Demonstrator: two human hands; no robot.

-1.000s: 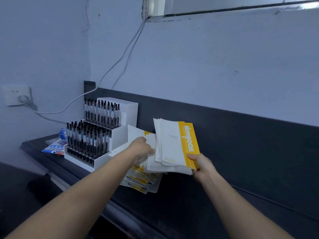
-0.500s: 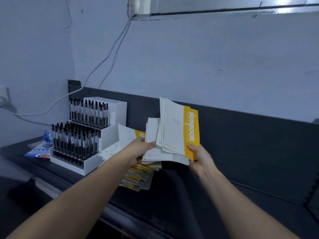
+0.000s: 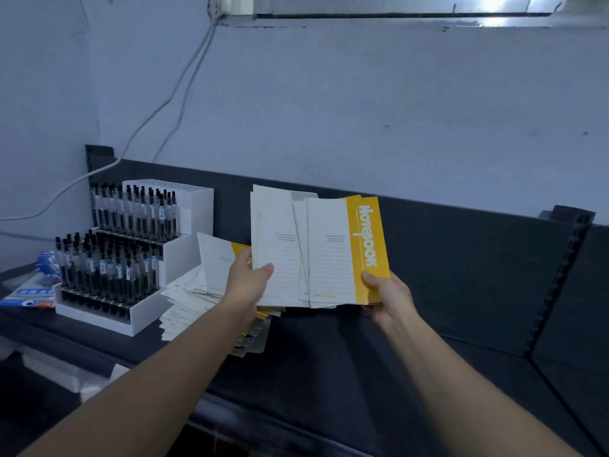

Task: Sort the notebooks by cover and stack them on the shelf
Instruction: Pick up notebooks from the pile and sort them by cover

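Observation:
Both my hands hold a fanned bunch of white-and-yellow notebooks (image 3: 333, 255) upright above the dark shelf (image 3: 329, 357). My right hand (image 3: 385, 298) grips the lower right corner, on the yellow band printed "Notebook". At the bunch's left side my left hand (image 3: 247, 282) pinches several notebooks, thumb on the front cover. A messy pile of more notebooks (image 3: 194, 305) lies on the shelf under and left of my left hand, partly hidden by it.
A white tiered display rack of black pens (image 3: 131, 252) stands left of the pile. Blue packets (image 3: 33, 291) lie at the far left. Behind runs the shelf's dark back panel (image 3: 461, 252), with a notched divider post (image 3: 557, 278) at the right. Cables hang down the wall.
The bunch has been raised a little and fanned wider, with the left notebooks pulled apart from the right ones. The camera has turned right.

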